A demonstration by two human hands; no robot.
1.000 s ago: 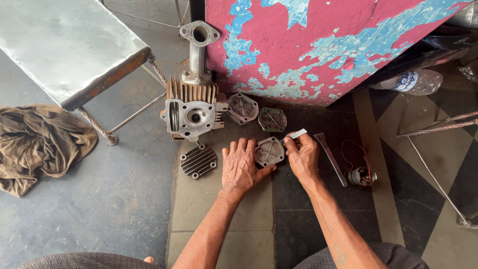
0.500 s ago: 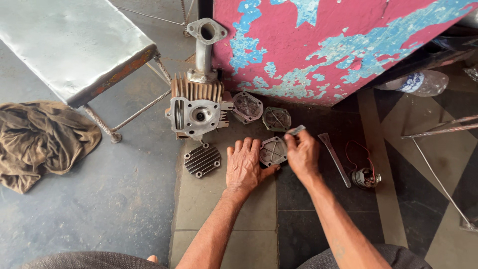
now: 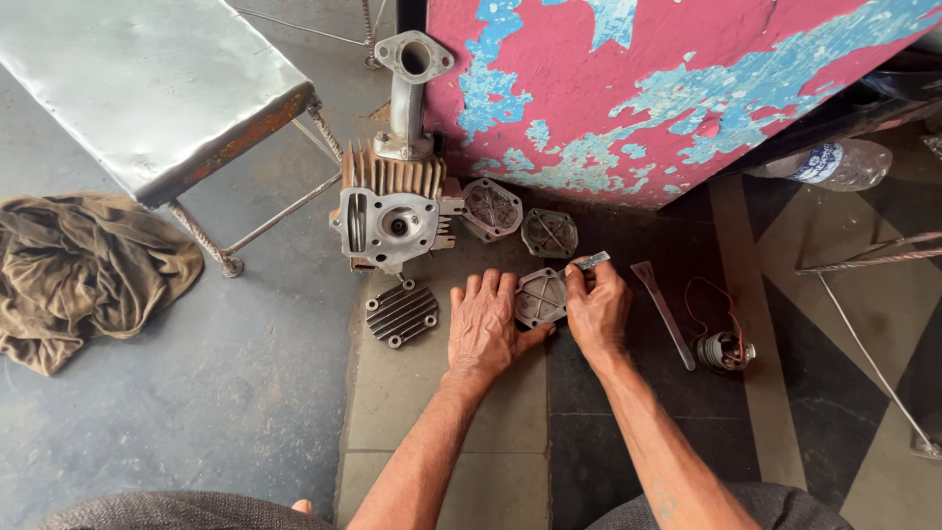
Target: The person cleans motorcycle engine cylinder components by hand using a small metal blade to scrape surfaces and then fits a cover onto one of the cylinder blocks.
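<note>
Little has shifted since a second ago: the left hand [image 3: 483, 329] still lies flat, fingers spread, pinning the small square cover plate [image 3: 541, 296] to the tiled floor [image 3: 412, 393], while the right hand [image 3: 597, 312] keeps its fingers pinched on a flat scraper blade [image 3: 591, 261] at the plate's upper right edge. Scraping the plate's face seems in hand, and the next stroke calls for a shallow angle with steady downward pressure. Open floor lies toward the person, but the cylinder head [image 3: 392, 221], two more covers [image 3: 520, 221] and a flat metal bar [image 3: 663, 312] crowd the far side and right.

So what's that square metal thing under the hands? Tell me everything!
The square cover plate is dull grey metal, dirty, with raised diagonal ribs and rounded corner lugs. It lies flat on the tiled floor. The left hand presses its left edge; the right hand works a small flat blade along its upper right edge.
</note>
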